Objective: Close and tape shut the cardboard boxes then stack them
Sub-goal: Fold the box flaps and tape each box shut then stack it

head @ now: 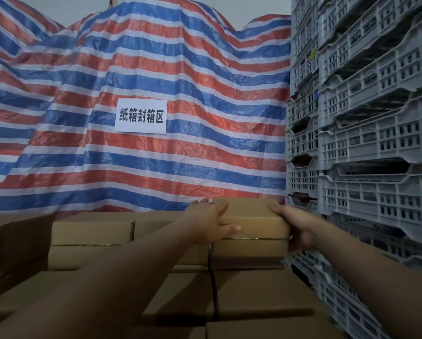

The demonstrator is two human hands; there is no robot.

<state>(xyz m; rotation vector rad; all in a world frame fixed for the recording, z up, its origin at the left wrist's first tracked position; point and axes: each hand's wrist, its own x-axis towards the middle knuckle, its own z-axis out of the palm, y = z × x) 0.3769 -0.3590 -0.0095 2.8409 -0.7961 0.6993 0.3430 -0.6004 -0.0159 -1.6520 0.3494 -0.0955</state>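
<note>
Stacked brown cardboard boxes (261, 289) are topped with another sealed brown box (251, 217), gripped by left hand (211, 222) and right hand (294, 227); misaligned, it could slide off.

We see a red, white and blue striped tarp (156, 69) bearing a white paper sign (141, 116), with stacked grey plastic crates (376, 118) just beside it.

Tarp (136, 69) showing red, blue, white horizontal stripes, wavy over folds. Sign (140, 116) on tarp showing white with black characters. Crates (376, 133) at right showing pale grey, perforated grid pattern; small yellow tag (312, 54) showing on one. Cardboard boxes (254, 289) showing plain brown; top box (251, 216) same brown, glossy tape strip (249, 238) glinting along seam beneath. Wall (65, 8) above tarp showing off-white.
</note>
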